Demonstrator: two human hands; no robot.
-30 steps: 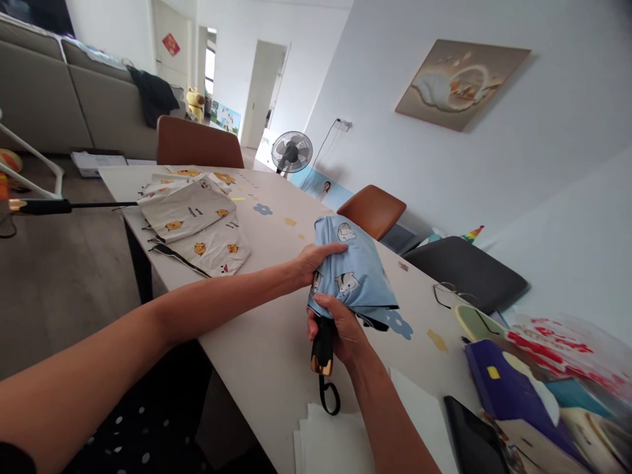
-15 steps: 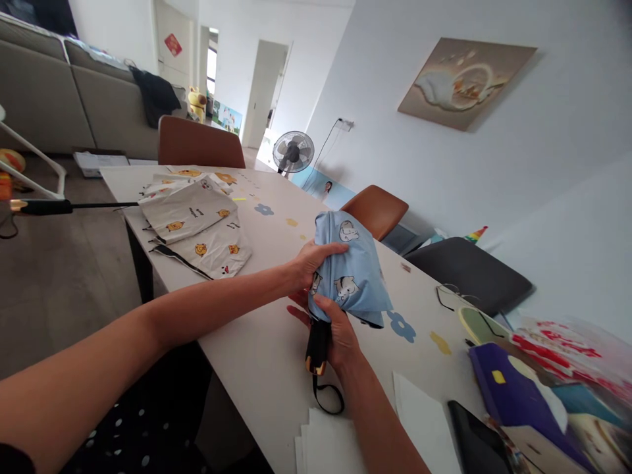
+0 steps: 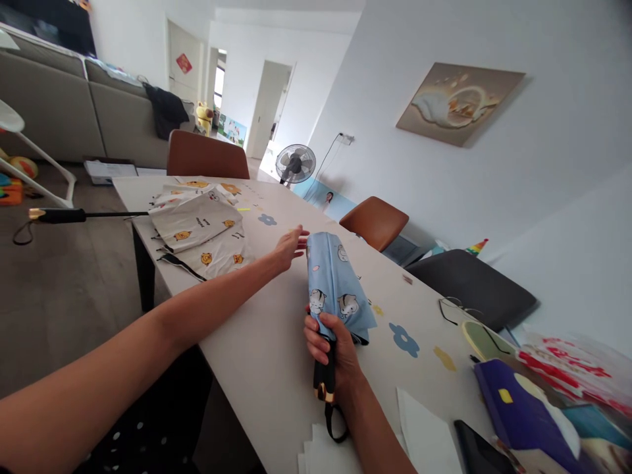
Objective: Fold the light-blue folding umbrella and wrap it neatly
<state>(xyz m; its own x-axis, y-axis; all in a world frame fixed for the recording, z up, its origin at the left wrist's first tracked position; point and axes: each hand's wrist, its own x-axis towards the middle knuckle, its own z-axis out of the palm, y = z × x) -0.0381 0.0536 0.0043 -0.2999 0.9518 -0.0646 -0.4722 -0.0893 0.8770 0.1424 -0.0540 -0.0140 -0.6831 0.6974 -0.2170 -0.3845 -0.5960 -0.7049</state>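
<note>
Blue umbrella (image 3: 336,289): a folded light-blue one printed with small cartoon animals, lying lengthwise on the white table (image 3: 266,349), its canopy pointing away from the person and its black handle (image 3: 324,375) toward them.
Right hand (image 3: 332,342): fingers wrapped tight around the neck of the blue umbrella where the cloth meets the handle; a gold band and a black wrist loop (image 3: 336,424) show below the fist.
Left hand (image 3: 291,245): open, fingers spread, just beside the far tip of the blue canopy; whether the fingertips touch the cloth cannot be told.
Hands relative to each other: well apart, one at each end of the umbrella.
Writing: none readable; the prints on the cloth are pictures, and the red square on the far door (image 3: 184,63) is too small to read.
Cream umbrella (image 3: 200,227): loose, unfolded cloth with orange cartoon figures, on the far left part of the table, its black shaft and handle (image 3: 64,215) sticking out past the table edge.
Table decoration: blue flower stickers (image 3: 403,339) and yellow patches beside the blue umbrella.
Near right corner: white paper sheets (image 3: 424,441), a dark phone (image 3: 481,451), a purple book (image 3: 523,411), eyeglasses (image 3: 454,309).
Containers: none seen holding anything.
</note>
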